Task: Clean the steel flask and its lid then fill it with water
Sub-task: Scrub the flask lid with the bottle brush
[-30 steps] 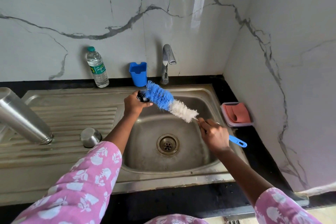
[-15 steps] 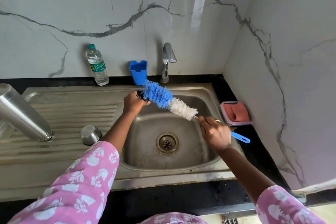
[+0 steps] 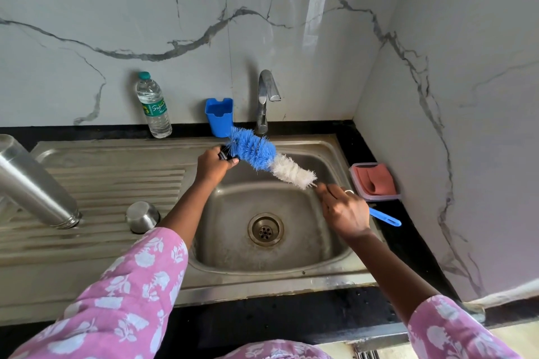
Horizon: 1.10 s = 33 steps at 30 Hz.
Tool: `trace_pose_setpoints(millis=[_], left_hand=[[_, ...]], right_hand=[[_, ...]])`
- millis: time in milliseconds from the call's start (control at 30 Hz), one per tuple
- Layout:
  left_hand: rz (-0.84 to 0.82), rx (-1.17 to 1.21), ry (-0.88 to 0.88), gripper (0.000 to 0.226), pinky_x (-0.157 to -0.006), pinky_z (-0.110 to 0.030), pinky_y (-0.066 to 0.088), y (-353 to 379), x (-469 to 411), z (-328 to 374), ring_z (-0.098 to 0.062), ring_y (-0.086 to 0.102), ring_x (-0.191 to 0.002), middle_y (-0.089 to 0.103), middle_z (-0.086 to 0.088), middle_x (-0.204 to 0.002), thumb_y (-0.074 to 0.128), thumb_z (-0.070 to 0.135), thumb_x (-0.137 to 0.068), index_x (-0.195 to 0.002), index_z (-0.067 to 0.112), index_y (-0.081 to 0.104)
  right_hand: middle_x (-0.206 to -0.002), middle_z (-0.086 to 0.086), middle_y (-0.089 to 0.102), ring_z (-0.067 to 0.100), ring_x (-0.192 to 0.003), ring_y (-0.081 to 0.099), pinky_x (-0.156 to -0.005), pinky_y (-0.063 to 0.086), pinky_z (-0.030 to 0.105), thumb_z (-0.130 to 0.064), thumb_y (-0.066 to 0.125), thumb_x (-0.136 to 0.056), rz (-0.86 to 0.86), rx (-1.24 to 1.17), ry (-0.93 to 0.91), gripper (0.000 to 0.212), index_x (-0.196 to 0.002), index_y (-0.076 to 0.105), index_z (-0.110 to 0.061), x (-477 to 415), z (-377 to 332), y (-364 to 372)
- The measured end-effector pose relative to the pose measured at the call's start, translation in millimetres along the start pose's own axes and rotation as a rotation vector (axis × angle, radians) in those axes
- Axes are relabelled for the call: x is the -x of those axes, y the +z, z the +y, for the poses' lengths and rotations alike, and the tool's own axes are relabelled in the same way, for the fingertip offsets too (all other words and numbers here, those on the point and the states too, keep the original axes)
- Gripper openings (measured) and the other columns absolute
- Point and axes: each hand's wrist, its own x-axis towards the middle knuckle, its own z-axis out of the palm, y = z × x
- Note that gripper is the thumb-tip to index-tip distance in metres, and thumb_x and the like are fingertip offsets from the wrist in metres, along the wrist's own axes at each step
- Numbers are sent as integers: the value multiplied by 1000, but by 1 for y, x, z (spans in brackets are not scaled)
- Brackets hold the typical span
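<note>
You are working at the stainless steel sink with the ribbed draining board [image 3: 102, 172], and by my reading you are scrubbing the flask's lid. Staying low over the basin is helping, since any drips are falling inside it.

The tall brushed-steel flask [image 3: 38, 189] is leaning mouth-down on the draining board at the far left, well apart from both hands. Its upper end is running out of view. The side that shows is looking smooth and unmarked, but I cannot tell whether the inside is clean.

The long bottle brush with blue and white bristles [image 3: 262, 154] is lying slantwise over the basin. Try turning the lid against the blue tip instead of only pushing, so the bristles are reaching every groove. No water is coming from the chrome tap [image 3: 267, 96], so a rinse is probably waiting.

Your right hand [image 3: 344, 213] is curling round the brush's thin stem just below the white bristles, with the blue handle sticking out behind it. Your left hand [image 3: 213, 167] is gripping the lid piece near the basin's back left corner.

The small rounded steel cap [image 3: 142, 216] is sitting dome-up on the draining board, near the flask's mouth.

The small black lid piece [image 3: 226, 154] is mostly hiding in your fingers. Only a dark ringed edge is showing, touching the blue bristles.
</note>
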Motion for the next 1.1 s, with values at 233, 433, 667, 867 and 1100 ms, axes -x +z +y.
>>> trace_pose_setpoints(millis=[233,433,667,867,1100], left_hand=[[-58,-46,87,53,-89,-29,43,9,6,5,-29,60,-108,65,-15,-116,76,13,-77,-127,6,58],[10,43,31,44,-85,-27,44,0,2,-3,-27,61,-106,67,-12,-112,73,14,-80,-122,8,61],[-13,21,93,56,-90,-29,44,7,8,0,-28,60,-108,65,-13,-117,76,13,-77,-129,8,56],[107,132,20,40,-82,-29,43,-3,3,-2,-31,61,-103,66,-17,-111,72,11,-81,-119,4,61],[16,120,109,48,-88,-29,43,5,6,13,-28,59,-109,64,-14,-117,71,11,-81,-127,7,57]], right_hand=[[-62,1,58,24,-46,54,-33,33,22,-7,52,-73,-16,36,22,28,-90,74,-12,-17,-4,1],[-65,1,58,25,-46,54,-31,38,26,-5,59,-72,4,0,-29,24,-92,72,-12,-3,2,-4],[-62,1,58,25,-45,55,-32,33,23,-7,48,-76,-20,12,35,28,-86,73,-12,-15,-5,-5],[-60,1,58,25,-44,55,-32,35,23,-7,48,-76,-43,-24,37,27,-83,73,-14,-3,2,-7],[-54,2,54,27,-37,52,-31,30,22,-8,69,-67,-136,9,97,9,-72,71,-15,1,-15,-1]])
